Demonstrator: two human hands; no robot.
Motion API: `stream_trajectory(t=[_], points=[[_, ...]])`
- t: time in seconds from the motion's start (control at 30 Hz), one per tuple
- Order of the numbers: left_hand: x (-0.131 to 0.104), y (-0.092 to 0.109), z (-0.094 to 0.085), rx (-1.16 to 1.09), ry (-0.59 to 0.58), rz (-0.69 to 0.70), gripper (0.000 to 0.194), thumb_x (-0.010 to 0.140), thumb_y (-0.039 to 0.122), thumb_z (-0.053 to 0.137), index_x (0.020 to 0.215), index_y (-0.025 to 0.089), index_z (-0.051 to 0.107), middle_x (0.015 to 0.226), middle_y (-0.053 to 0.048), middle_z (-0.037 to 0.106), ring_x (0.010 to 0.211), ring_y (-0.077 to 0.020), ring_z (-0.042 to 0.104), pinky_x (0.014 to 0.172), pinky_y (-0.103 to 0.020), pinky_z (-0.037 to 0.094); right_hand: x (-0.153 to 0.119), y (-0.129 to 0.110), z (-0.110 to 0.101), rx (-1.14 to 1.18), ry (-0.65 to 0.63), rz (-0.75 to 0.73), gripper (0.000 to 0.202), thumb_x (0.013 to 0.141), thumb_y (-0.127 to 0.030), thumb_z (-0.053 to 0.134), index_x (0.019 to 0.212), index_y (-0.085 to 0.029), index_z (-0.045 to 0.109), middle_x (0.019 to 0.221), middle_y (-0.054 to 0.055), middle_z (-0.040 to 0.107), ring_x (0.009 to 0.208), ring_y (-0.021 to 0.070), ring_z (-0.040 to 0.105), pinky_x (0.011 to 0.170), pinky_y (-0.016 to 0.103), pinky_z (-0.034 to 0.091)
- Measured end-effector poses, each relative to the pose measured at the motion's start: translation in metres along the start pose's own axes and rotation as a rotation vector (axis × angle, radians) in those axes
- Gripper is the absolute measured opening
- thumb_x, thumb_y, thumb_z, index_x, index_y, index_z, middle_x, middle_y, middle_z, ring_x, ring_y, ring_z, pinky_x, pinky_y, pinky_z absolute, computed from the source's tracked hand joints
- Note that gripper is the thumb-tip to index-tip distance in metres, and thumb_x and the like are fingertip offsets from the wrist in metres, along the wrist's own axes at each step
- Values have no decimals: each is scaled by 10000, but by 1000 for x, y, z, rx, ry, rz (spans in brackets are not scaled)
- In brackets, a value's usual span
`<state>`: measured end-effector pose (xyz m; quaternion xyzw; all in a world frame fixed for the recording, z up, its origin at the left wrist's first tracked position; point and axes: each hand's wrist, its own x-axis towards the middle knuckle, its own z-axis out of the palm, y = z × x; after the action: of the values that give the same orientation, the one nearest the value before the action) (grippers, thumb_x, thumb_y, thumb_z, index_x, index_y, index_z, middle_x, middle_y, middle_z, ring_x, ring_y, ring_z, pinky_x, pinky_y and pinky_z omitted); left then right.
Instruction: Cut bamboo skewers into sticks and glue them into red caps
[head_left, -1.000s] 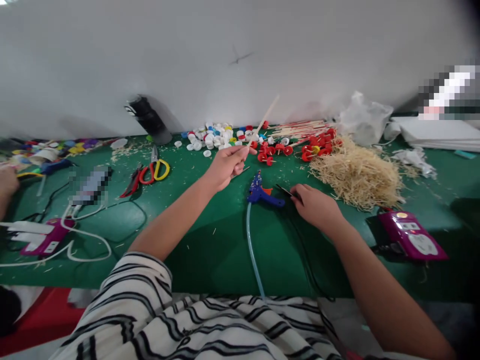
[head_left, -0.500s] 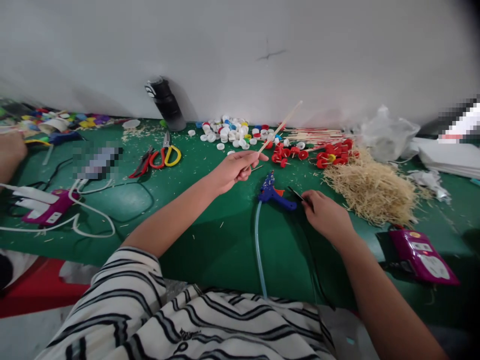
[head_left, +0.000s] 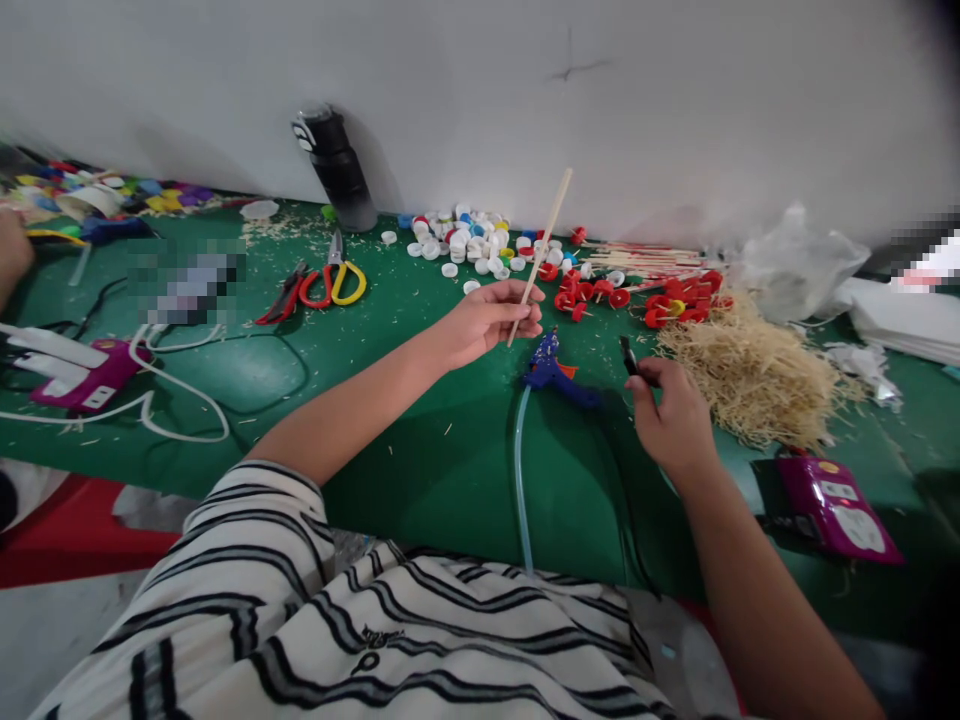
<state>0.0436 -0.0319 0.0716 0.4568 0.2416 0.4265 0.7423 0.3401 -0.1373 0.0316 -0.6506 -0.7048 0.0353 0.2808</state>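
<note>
A thin wooden stick (head_left: 551, 225) is pinched between the thumb and fingers of my left hand (head_left: 491, 320), its long end slanting up to the right. My right hand (head_left: 675, 415) grips a slim dark tool (head_left: 628, 352), whose tip points up and left; what kind of tool it is I cannot make out. Between the hands, a blue glue gun (head_left: 559, 375) with an orange trigger lies on the green table (head_left: 427, 470). A long translucent glue stick (head_left: 519, 470) curves from its rear toward me. Red caps with sticks (head_left: 574, 290) lie just beyond my left hand.
Behind are mixed bottle caps (head_left: 469, 240), a straw-coloured shavings pile (head_left: 757, 370) and a black bottle (head_left: 341, 170). Scissors (head_left: 334, 280), a phone (head_left: 191, 288) and white cables lie left. A purple power block (head_left: 840, 505) sits right. Another person's hand (head_left: 11, 250) shows far left.
My left hand has turned the stick more upright and shifted slightly right. My right hand has moved right and raised the dark tool off the table. The view has tilted slightly.
</note>
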Motion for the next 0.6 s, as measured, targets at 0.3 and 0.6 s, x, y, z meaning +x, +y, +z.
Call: stream_trajectory(t=[0.3, 0.6], points=[[-9, 28, 4, 85, 44, -160, 179, 792, 41, 483, 679, 180, 492, 571, 39, 372, 414, -40, 167, 464, -247, 185, -14, -21, 4, 68, -54, 18, 324, 1050, -418, 454, 1263, -243, 624, 1132, 148, 775, 1004, 298, 747, 912, 446, 593], [-8, 38, -7, 494, 218, -67, 850, 1021, 871, 237, 692, 170, 589, 582, -19, 424, 577, -122, 588, 579, -301, 508, -25, -66, -8, -115, -210, -177, 428, 1114, -393, 385, 1396, -255, 675, 1305, 115, 789, 1079, 274, 756, 769, 360, 515]])
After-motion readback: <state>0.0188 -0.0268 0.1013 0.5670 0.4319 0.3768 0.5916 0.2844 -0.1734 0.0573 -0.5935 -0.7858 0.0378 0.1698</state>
